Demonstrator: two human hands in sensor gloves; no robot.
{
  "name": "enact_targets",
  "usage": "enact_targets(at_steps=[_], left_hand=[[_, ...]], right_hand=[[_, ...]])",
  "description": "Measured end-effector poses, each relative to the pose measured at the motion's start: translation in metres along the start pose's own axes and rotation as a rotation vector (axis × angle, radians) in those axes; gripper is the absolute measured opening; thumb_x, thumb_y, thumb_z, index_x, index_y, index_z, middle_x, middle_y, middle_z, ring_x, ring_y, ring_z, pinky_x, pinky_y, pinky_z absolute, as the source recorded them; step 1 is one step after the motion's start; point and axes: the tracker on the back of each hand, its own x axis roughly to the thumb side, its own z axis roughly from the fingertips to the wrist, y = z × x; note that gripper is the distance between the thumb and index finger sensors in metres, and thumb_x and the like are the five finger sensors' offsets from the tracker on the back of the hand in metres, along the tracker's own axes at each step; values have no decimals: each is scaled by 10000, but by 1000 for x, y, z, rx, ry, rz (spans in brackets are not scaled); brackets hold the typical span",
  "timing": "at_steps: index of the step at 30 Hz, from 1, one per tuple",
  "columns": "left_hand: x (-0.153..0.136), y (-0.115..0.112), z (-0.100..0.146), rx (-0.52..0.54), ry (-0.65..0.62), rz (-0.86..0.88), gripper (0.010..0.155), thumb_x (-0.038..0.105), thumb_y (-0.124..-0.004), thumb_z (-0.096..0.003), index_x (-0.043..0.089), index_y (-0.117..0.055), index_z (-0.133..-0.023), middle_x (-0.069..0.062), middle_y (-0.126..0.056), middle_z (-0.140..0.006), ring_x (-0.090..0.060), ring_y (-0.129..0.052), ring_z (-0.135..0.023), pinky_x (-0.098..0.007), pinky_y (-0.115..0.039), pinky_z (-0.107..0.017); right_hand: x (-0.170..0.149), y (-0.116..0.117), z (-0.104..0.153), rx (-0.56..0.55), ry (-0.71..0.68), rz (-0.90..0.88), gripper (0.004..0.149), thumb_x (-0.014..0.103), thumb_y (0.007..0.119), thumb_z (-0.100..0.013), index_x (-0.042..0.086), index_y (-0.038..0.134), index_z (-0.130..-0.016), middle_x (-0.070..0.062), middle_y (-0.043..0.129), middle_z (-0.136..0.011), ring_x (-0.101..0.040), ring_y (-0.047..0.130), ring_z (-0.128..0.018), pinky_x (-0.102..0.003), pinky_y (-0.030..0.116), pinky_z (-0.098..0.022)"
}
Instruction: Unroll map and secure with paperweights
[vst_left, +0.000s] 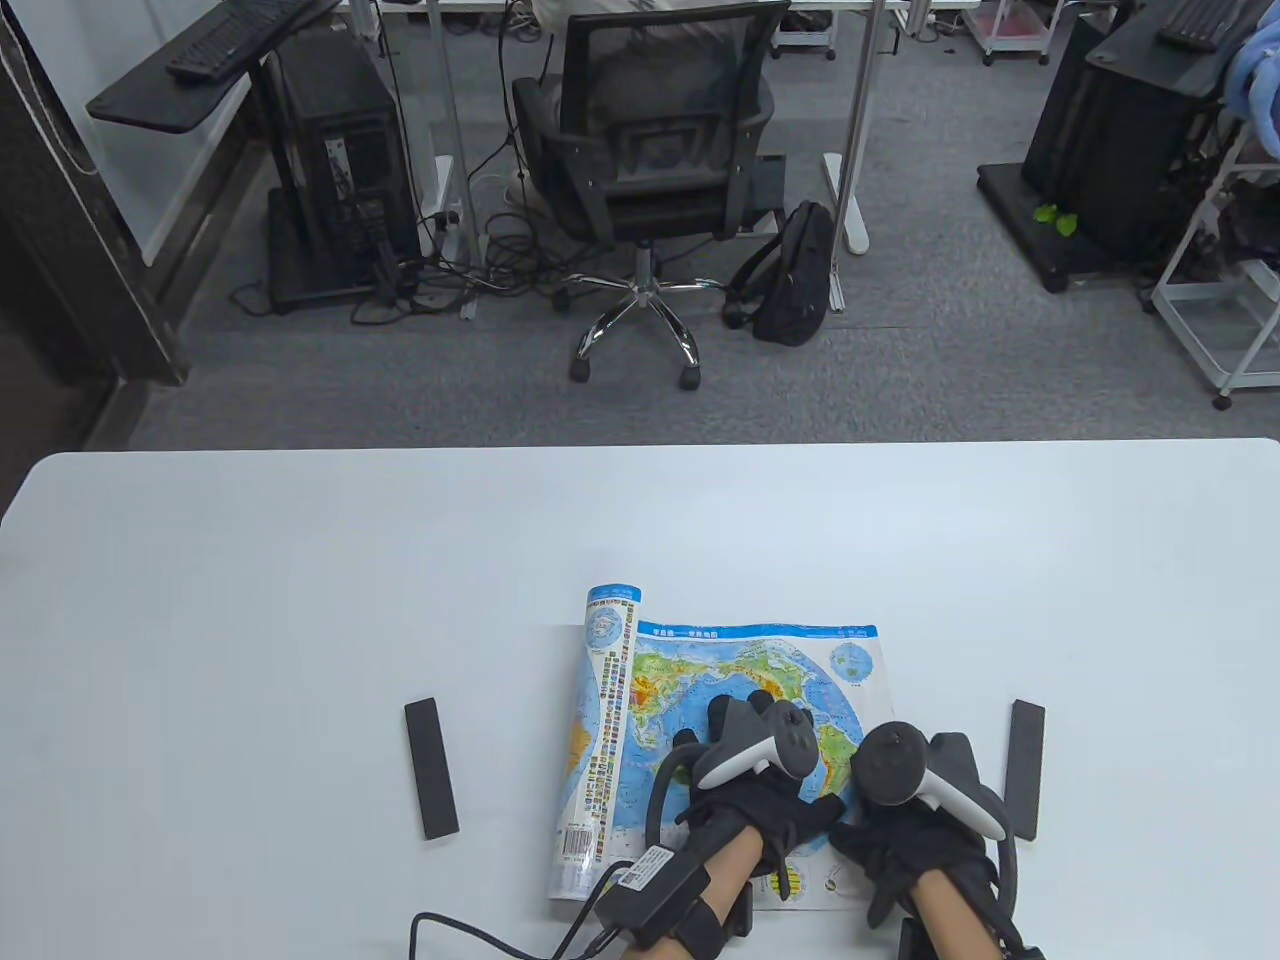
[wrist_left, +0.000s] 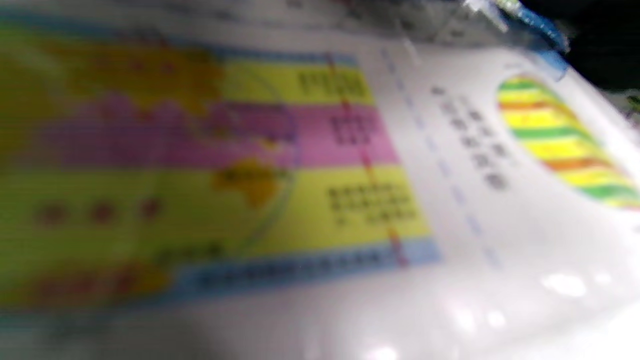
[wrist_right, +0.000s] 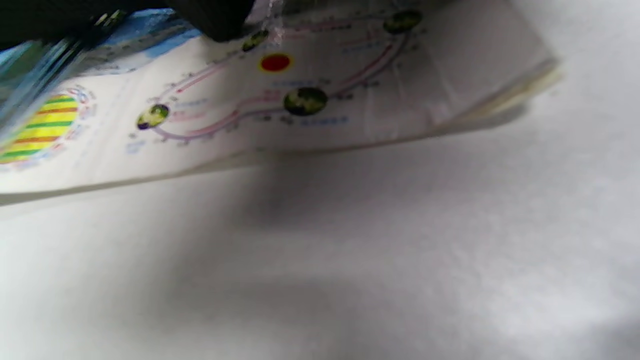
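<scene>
Both hands, left hand (vst_left: 760, 790) and right hand (vst_left: 905, 835), rest on the partly unrolled map (vst_left: 740, 700) at the table's (vst_left: 250, 600) 6 o'clock edge, apparently restraining curl; finger state indeterminate; paperweights (vst_left: 431, 768) lie at 9 and 3 o'clock.

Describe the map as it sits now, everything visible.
The map is a glossy printed world map with a blue border, lying on the white table near its front edge. Its right part lies flat; the left part is curled up in a roll showing a strip of flags. The left hand rests on its middle, the right hand on its lower right corner. Both black paperweights lie clear of it, one on each side.
</scene>
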Motion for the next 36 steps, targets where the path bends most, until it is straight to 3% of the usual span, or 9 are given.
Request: enact_targets(at_steps=[14,22,26,31,36], left_hand=[[-1,-3,-2,-25,31,-4,826,820,-410,-466,486,178,-940,8,358,-957,-383,313,-833,-701,66,-489],[0,-3,-3,-36,37,4,825,821,-413,-458,499,183,-929,15,370,-946,-375,325,-824,-697,77,-484],[1,-3,-2,-34,39,3,825,822,-412,-455,499,181,-929,14,369,-946,-375,324,-825,-696,76,-484],[1,-3,-2,-38,41,2,825,824,-411,-452,501,184,-925,15,374,-942,-374,327,-822,-697,77,-483],[1,-3,-2,-36,41,2,826,824,-411,-451,502,183,-925,19,373,-943,-374,326,-823,-696,77,-483]], right_hand=[[-4,-11,6,13,-43,4,768,305,728,-557,44,181,-1028,-317,96,-1046,-583,102,-889,-710,135,-558],[-28,-58,41,-206,-180,-242,695,324,707,-567,60,285,-1051,-299,185,-1076,-611,231,-914,-729,215,-572],[-60,-65,41,-370,-48,-326,725,321,695,-575,90,186,-1038,-304,23,-1035,-612,118,-900,-731,148,-562],[-96,-43,18,-219,212,-295,835,363,672,-590,128,-42,-955,-298,-252,-892,-587,-133,-819,-715,-16,-517],[-111,-32,8,-154,279,-310,787,338,679,-586,171,16,-976,-289,-190,-948,-570,-97,-854,-701,-24,-530]])
